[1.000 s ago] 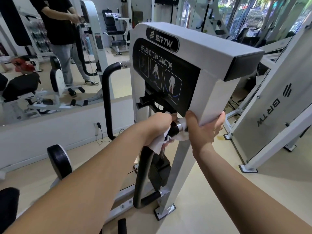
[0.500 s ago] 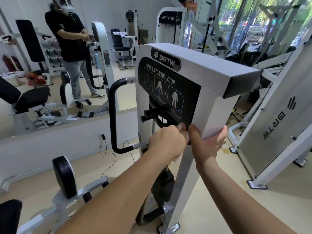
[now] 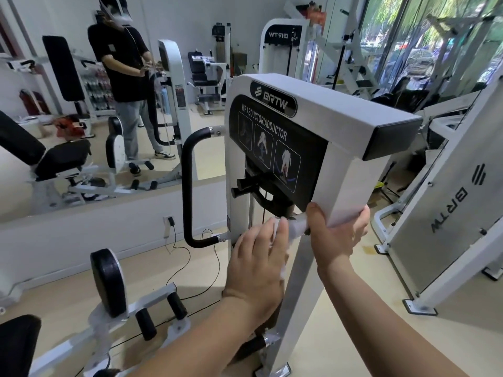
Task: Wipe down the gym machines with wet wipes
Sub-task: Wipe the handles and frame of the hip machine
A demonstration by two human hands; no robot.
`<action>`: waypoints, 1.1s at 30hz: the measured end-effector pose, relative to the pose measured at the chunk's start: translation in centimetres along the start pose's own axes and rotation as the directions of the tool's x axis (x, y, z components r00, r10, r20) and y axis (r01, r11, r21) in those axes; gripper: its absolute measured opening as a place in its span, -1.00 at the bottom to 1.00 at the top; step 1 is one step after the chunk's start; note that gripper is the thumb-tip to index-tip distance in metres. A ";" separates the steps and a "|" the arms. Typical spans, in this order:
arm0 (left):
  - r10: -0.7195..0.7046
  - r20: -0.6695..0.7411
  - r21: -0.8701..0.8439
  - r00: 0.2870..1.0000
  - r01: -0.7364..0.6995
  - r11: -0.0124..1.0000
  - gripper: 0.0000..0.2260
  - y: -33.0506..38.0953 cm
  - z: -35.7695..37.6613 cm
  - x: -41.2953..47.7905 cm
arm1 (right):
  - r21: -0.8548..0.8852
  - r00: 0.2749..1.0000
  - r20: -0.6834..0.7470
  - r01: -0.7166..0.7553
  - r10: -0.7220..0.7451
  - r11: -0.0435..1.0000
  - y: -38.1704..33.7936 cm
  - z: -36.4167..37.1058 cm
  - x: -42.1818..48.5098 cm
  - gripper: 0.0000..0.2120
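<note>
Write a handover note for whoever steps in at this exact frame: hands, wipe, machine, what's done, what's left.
Left hand: pressing the white wipe against the handle stub near the machine's right post.
Right hand: wrapped around the white post, steadying; holds no wipe.
Machine: hip abductor/adductor unit, label panel facing you.
Done: cannot tell which surfaces are already wiped.
Left: probably the black side handle, the leg pad and the other machines.

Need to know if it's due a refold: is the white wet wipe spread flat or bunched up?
Bunched. The white wet wipe shows only as crumpled folds between the left hand fingers.
</note>
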State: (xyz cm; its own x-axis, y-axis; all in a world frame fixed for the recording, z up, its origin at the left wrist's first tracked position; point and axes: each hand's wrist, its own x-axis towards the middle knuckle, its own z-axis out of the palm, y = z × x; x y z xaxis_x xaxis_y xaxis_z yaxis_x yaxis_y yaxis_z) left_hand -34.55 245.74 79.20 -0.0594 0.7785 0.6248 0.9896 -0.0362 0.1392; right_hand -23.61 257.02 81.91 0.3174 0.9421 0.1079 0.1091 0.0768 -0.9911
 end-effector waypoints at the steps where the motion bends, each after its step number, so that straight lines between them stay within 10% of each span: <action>1: -0.085 0.061 0.010 0.994 0.085 0.996 -0.60 0.7 -0.7 1.6 | 0.005 1.000 0.003 0.002 -0.002 1.000 -0.1 0.0 0.1 0.06; 4: -0.256 0.217 -0.016 0.942 0.265 0.964 -0.86 1.6 -2.4 5.4 | 0.012 1.000 0.015 -0.001 0.001 1.000 0.0 -0.2 0.1 0.06; 7: -0.399 0.298 -0.172 0.867 0.460 0.871 -0.64 0.5 -2.6 6.6 | 0.004 1.000 0.027 -0.011 0.011 1.000 -0.3 -0.5 0.3 0.05; 11: -0.544 0.431 -0.510 0.720 0.692 0.511 -0.50 -1.4 -2.0 4.6 | -0.081 0.997 0.019 -0.071 0.073 0.994 -1.1 -1.2 -1.0 0.01; 15: -0.512 0.646 -0.543 0.566 0.812 0.214 -0.50 -3.9 -1.7 0.9 | -0.180 0.894 0.169 0.442 -0.415 0.879 -0.3 -3.3 -5.6 -0.42; 19: -0.609 0.645 -0.351 0.461 0.887 0.300 -0.40 -4.9 -3.8 2.0 | -0.358 0.666 0.573 0.728 -0.478 0.585 0.0 -4.4 -3.9 -0.36; 22: -0.754 0.375 -0.485 0.540 0.807 0.336 -0.43 -5.0 -5.6 5.2 | -0.425 0.587 0.645 0.808 -0.489 0.408 0.0 -4.2 -2.0 -0.30; 28: -0.357 0.253 -0.352 0.899 0.429 0.832 -0.66 0.2 -2.7 1.7 | -0.430 0.598 0.585 0.801 -0.548 0.416 0.8 -2.6 -1.6 -0.61; 33: -0.284 0.337 -0.221 0.898 0.369 0.903 -0.71 -0.3 -3.0 4.6 | -0.357 0.591 0.543 0.805 -0.596 0.473 1.7 -2.2 -1.4 -0.56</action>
State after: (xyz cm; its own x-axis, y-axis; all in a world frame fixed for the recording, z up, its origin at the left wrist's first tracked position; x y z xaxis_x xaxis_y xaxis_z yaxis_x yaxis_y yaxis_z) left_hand -35.51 247.47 84.33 -0.2902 0.9204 0.2621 0.8426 0.1159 0.5260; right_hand -21.77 255.13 80.22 -0.3889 0.6884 0.6123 0.6436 0.6785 -0.3542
